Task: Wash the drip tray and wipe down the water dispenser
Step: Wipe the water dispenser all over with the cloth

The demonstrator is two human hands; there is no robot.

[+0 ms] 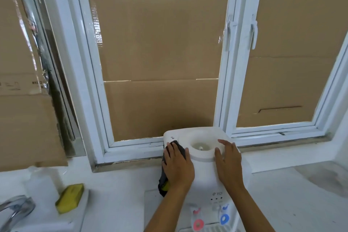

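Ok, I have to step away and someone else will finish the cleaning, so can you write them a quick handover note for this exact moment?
Left hand: pressing a dark cloth flat against the top left side of the water dispenser.
Right hand: bare, flat on the top right, steadying the unit.
Things: the dispenser stands on the white counter below the window. The drip tray sits in its place under the red tap and blue tap. A yellow sponge lies to the left, near the faucet.
Done: wiping is under way at the top.
Left: front, taps, right side. Whether the tray is washed cannot be told.
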